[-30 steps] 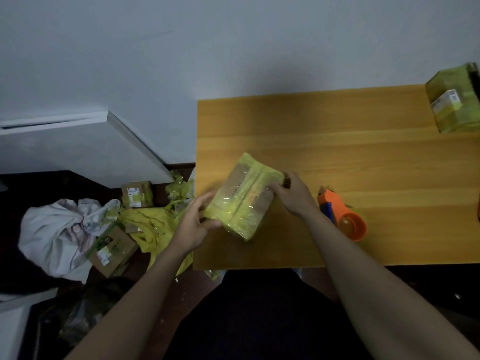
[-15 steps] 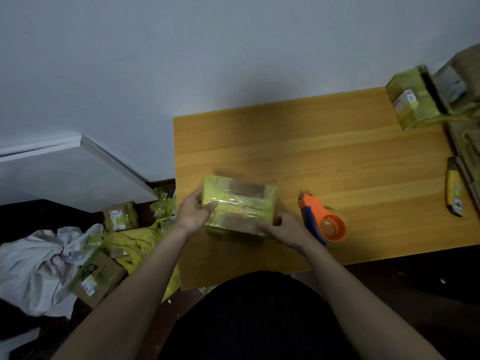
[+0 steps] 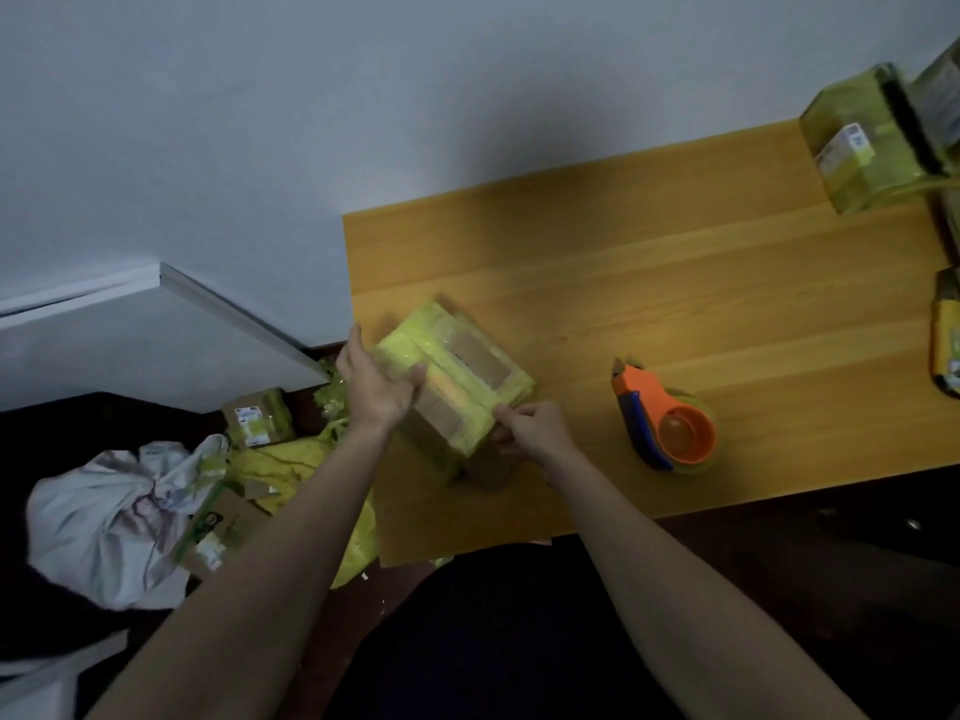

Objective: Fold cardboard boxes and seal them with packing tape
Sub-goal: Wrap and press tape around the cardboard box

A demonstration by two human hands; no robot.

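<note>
Head view. A small brown cardboard box wrapped in yellow-green packing tape (image 3: 457, 387) stands tilted on the near left corner of the light wooden desk (image 3: 675, 304), held between both hands. The left hand (image 3: 376, 387) lies against the box's left side with fingers (image 3: 355, 339) extended and the thumb pressing on the top face. The right hand (image 3: 535, 428) holds the near right corner; its fingers (image 3: 506, 412) appear curled in a pinch on the tape edge there, though blur leaves the exact contact uncertain. Tape bands cross the top and run down the sides, with bare cardboard showing between them, so this box reads as folded and largely sealed; the hands seem to be smoothing or finishing the last strip. An orange and blue tape dispenser carrying a roll of tape (image 3: 667, 428) rests on the desk to the right of the box, apart from both hands. At the far right edge stand further taped boxes with white labels (image 3: 862, 158); another yellow-taped object (image 3: 948, 340) is cut off by the frame. On the floor to the left lie labelled cardboard boxes (image 3: 257, 420), crumpled yellow tape scraps (image 3: 291, 470) and a white bag (image 3: 119, 517). Judged overall, several boxes are finished and this one is close to completion
</note>
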